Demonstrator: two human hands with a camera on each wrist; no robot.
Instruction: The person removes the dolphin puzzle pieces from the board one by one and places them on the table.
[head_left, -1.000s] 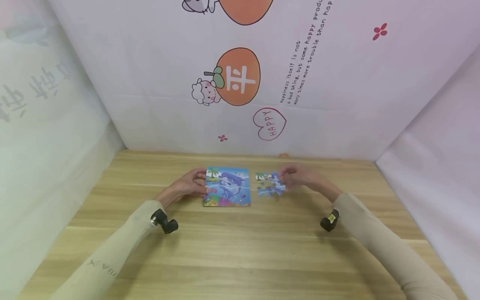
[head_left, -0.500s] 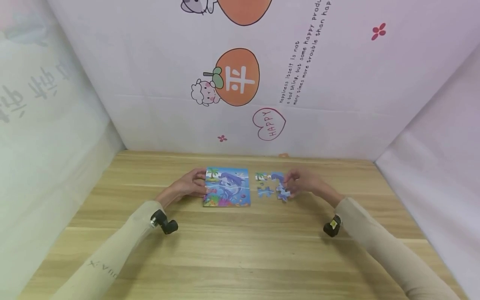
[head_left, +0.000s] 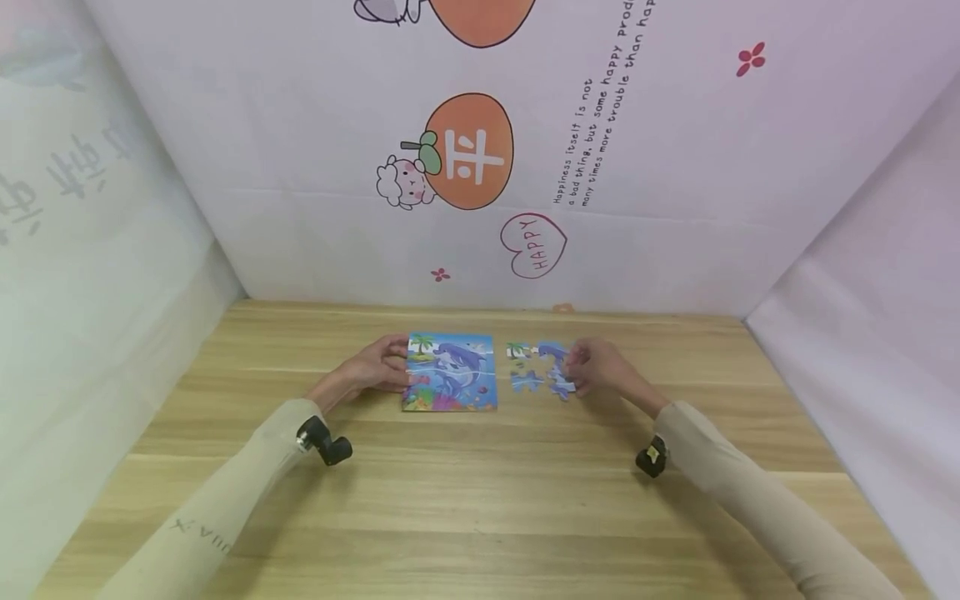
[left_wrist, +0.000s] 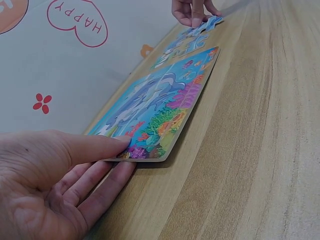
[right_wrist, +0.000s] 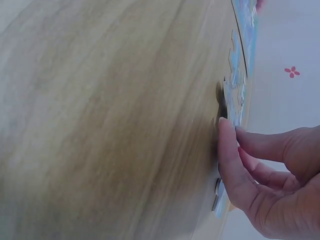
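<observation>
A dolphin picture board point(head_left: 450, 375), printed with palm, sea and coral, lies on the table. My left hand point(head_left: 375, 365) grips its left edge, thumb point(left_wrist: 107, 148) on top and fingers beneath; in the left wrist view that edge is raised off the wood. Right of the board are jigsaw pieces of the same picture, including a palm-tree piece point(head_left: 517, 351), a dolphin-head piece point(head_left: 552, 350) and a blue piece point(head_left: 527, 382). My right hand point(head_left: 597, 367) pinches another blue jigsaw piece point(head_left: 561, 384) between thumb and fingers, at the lower right of the group; the fingers partly cover it.
The wooden table point(head_left: 465, 500) stretches toward me in front of the board. A printed white cloth wall point(head_left: 637, 258) rises right behind the puzzle, and white cloth sides point(head_left: 862, 308) stand left and right. Each wrist carries a small black camera point(head_left: 324, 440).
My right hand has shifted down with a jigsaw piece, drawing it away from the dolphin-head piece, then slightly back toward the group. The left hand keeps its grip on the board.
</observation>
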